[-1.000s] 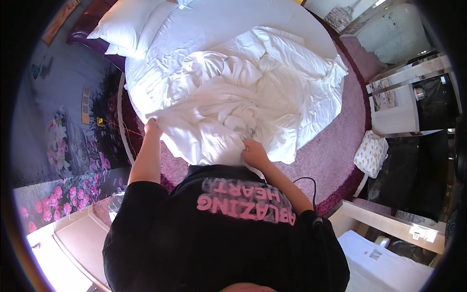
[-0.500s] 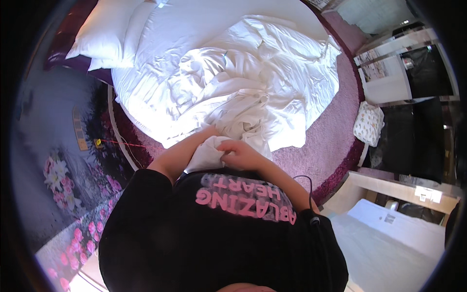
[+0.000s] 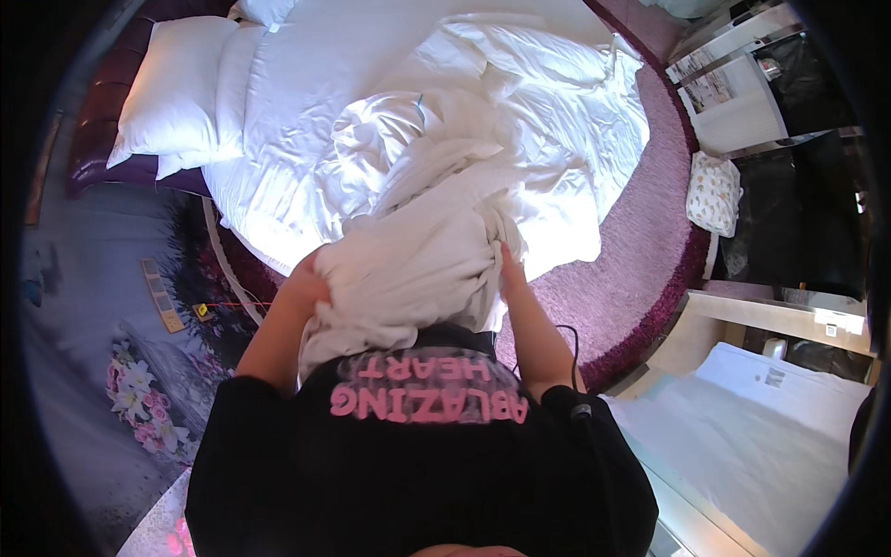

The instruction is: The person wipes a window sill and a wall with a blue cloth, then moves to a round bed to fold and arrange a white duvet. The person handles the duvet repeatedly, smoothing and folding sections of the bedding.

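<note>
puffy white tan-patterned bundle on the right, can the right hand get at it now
Probably not: the right hand grips bunched white fabric, and the bundle sits across the pink shaggy rug.

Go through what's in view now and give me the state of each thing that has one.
Left hand: gripping the bedding's left side
Right hand: gripping its right side
Bedding: crumpled, bunched between the hands, the rest rumpled over the bed
Pillows: plump, overlapping
Rug: flat
Spotted bundle: puffed, beside the rug
</note>
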Demonstrator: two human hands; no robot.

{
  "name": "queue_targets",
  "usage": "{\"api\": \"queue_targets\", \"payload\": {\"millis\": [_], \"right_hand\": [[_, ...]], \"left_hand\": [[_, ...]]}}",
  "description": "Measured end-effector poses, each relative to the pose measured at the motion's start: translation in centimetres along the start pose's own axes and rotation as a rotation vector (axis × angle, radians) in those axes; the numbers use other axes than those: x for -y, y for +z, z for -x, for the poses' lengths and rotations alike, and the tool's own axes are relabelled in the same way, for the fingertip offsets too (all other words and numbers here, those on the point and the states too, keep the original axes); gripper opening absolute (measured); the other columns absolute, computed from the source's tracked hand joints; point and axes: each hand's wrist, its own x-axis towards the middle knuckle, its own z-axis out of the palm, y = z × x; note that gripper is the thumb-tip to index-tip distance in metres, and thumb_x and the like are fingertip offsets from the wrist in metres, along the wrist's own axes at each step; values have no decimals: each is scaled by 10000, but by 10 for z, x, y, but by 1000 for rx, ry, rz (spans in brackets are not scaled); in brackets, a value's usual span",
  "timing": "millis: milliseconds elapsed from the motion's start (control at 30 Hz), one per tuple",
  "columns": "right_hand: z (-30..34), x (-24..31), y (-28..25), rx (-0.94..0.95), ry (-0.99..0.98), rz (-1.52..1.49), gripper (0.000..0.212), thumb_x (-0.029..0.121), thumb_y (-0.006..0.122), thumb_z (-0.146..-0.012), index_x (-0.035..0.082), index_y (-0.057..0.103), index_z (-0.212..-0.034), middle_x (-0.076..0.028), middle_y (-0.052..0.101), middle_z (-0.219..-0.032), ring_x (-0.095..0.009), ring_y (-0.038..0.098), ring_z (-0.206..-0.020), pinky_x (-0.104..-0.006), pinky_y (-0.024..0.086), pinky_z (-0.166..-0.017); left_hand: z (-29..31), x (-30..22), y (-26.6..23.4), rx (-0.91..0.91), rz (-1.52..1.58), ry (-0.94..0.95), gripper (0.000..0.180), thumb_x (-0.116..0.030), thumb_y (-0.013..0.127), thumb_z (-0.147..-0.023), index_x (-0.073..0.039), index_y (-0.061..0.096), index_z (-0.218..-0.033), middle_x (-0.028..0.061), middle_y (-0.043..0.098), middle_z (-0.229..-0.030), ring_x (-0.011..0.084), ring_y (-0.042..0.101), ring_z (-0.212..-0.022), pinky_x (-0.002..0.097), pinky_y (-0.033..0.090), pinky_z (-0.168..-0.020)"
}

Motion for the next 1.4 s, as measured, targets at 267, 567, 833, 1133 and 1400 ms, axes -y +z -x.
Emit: {"api": "queue_targets", "payload": {"millis": [267, 567, 833, 1133, 1400], "right_hand": [[-88, -73, 81, 95, 209, 158, 703, 423, 573, -914, 56, 295, -1445, -161, 487, -1358, -291, 529, -1197, -462, 451, -999], [11, 115, 166, 696, -147, -662, 470, 347, 357, -963, 78, 489, -1324, -117, 559, -1299, -335, 524, -1197, -487, 418, -1022], [165, 285, 198, 1072, -794, -437, 500, 291, 418, -913, 31, 449, -1339, -161, 545, -1289, -341, 554, -1138, -453, 439, -990], [90, 147, 149, -371, -1009, 629, 750, 228, 745, -765, 16, 376, -1382, -158, 545, -1198, -286, 559, -1049, -388, 463, -878], [108, 59, 126, 346, -748, 1490, 336, 279, 701, -774, 88, 670, -1049, -86, 666, -835, -279, 630, -829, -387, 492, -769]], "left_hand": [[90, 17, -82, 192, 318, 299, 723, 62, 614, -498, 47, 545, -1217, 156, 630, -1137, 273, 615, -1046, 389, 471, -936], [79, 18, -67, 539, 213, 342, 782, 21, 668, -429, 68, 537, -1199, 152, 620, -1162, 278, 603, -1067, 389, 450, -956], [32, -19, 26, -179, 5, 140, 502, 20, 631, -721, 65, 527, -1210, 136, 646, -1084, 233, 615, -1025, 349, 472, -929], [-46, 32, -26, -381, -1220, 284, 350, -248, 556, -934, 2, 580, -1177, 119, 635, -1090, 207, 587, -1011, 324, 449, -896], [-59, -49, -57, -688, -811, 378, 386, -352, 554, -925, 28, 612, -960, 88, 602, -710, 147, 552, -633, 331, 453, -580]]}}
